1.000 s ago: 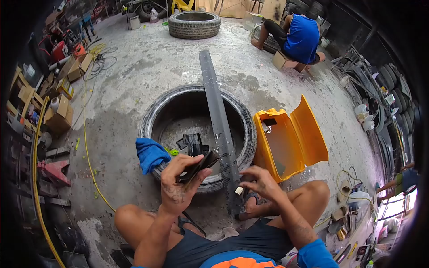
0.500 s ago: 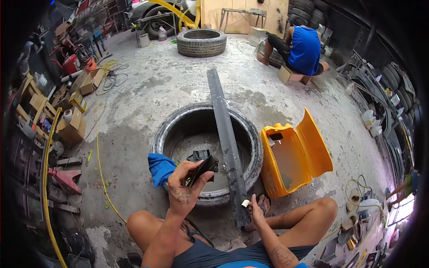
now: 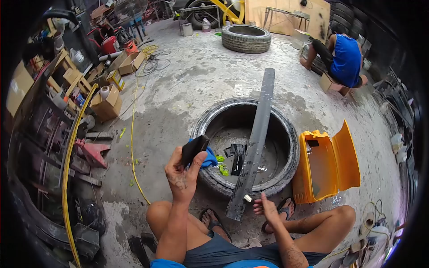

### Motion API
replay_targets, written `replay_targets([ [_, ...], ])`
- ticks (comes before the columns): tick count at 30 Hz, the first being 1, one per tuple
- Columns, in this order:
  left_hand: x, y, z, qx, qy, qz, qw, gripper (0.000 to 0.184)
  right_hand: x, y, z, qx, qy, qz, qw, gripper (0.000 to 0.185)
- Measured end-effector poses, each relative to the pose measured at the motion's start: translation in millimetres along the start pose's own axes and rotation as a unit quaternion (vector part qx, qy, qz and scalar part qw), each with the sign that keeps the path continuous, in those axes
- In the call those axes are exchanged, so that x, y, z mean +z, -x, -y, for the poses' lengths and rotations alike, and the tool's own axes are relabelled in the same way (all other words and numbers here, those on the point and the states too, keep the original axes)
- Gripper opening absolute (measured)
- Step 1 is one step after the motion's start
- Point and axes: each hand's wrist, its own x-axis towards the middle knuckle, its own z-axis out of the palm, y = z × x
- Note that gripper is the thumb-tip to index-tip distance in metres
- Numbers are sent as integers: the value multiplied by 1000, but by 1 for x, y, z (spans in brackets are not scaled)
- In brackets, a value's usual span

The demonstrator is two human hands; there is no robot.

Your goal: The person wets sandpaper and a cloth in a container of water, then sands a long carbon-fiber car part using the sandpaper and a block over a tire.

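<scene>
My left hand is closed on a dark, flat, block-like piece, raised above the tyre's near left side. My right hand is open, fingers partly spread, just right of the near end of a long black strip. That strip lies across a large tyre flat on the floor. A small whitish piece rests on the strip near my right fingertips, apart from them. A blue cloth hangs on the tyre rim, partly hidden by my left hand. Black scraps lie inside the tyre.
A cut-open yellow container stands right of the tyre, holding murky liquid. Another tyre lies further back. A person in a blue top sits at the back right. A yellow hose, boxes and a red stand are at left.
My view has turned left, shifting the scene rightward. My right hand has moved away from the whitish piece on the strip, its fingers opening. My left hand still holds the dark piece.
</scene>
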Motion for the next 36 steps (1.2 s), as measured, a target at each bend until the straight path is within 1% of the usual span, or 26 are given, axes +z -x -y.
replay_targets([
  [1, -8, 0, 0, -3, 0, -6, 1000, 22, -4, -1, 10, -41, 30, -20, 999, 81],
  [2, -14, 1, -1, -20, 18, -18, 999, 23, -7, -2, 20, -56, 30, -46, 997, 70],
  [3, -20, 0, -2, -36, 38, -29, 998, 24, -4, -6, 35, -56, 35, -46, 997, 70],
  [5, -29, 1, -2, -47, 30, -28, 998, 26, 10, -15, 64, -156, 78, -81, 981, 58],
  [9, -32, 1, 3, -43, 53, -31, 997, 27, 87, -42, 118, -326, 210, -31, 921, 33],
  [11, -33, 0, 5, -36, 52, -20, 998, 27, 130, -73, 122, -451, 283, -23, 847, 37],
  [12, -32, 2, 8, -55, 74, -43, 995, 26, 149, -81, 133, -482, 329, 11, 812, 53],
  [14, -25, 0, 12, -87, 100, -53, 990, 23, 189, -102, 139, -471, 361, 36, 804, 72],
  [15, -24, -1, 19, -76, 116, -43, 989, 23, 204, -114, 133, -460, 402, 21, 791, 74],
  [16, -18, -2, 20, -49, 116, -61, 990, 16, 212, -137, 120, -481, 451, 15, 752, 66],
  [17, -12, -3, 15, -46, 124, -77, 988, 14, 218, -148, 124, -429, 470, 47, 770, 51],
  [18, -11, -4, 16, -59, 116, -77, 989, 14, 222, -156, 123, -441, 449, 22, 777, 38],
  [19, -13, -5, 17, -72, 103, -81, 989, 15, 223, -163, 126, -478, 432, 0, 764, 27],
  [21, -13, -8, 18, -65, 101, -74, 990, 16, 216, -168, 147, -527, 340, -19, 779, 17],
  [22, -13, -9, 18, -62, 91, -76, 991, 17, 203, -162, 163, -525, 343, -27, 778, 17],
  [24, -15, -9, 19, -68, 95, -80, 990, 17, 168, -128, 220, -534, 159, -53, 829, 14],
  [25, -16, -8, 18, -73, 94, -91, 989, 18, 141, -103, 248, -483, 143, -67, 861, 15],
  [26, -15, -8, 16, -67, 105, -90, 988, 19, 109, -87, 271, -470, 141, -88, 867, 17],
  [27, -14, -7, 14, -67, 109, -86, 988, 19, 72, -73, 287, -496, 138, -104, 851, 20],
  [28, -15, -6, 13, -63, 104, -90, 989, 19, 36, -49, 306, -493, 146, -127, 848, 20],
  [29, -15, -5, 14, -59, 98, -93, 989, 19, 3, -13, 326, -475, 118, -138, 861, 19],
  [30, -18, -4, 17, -67, 101, -82, 989, 19, -41, -2, 340, -511, 175, -171, 824, 23],
  [31, -17, -2, 18, -67, 103, -79, 989, 19, -67, 38, 355, -478, 158, -188, 843, 22],
  [33, -13, 2, 19, -57, 95, -95, 989, 20, -128, 61, 359, -538, 157, -244, 791, 19],
  [35, -14, 3, 27, -50, 80, -76, 993, 22, -167, 91, 354, -542, 98, -252, 796, 16],
  [36, -9, 4, 26, -59, 76, -91, 991, 20, -188, 95, 348, -545, 93, -258, 792, 16],
])
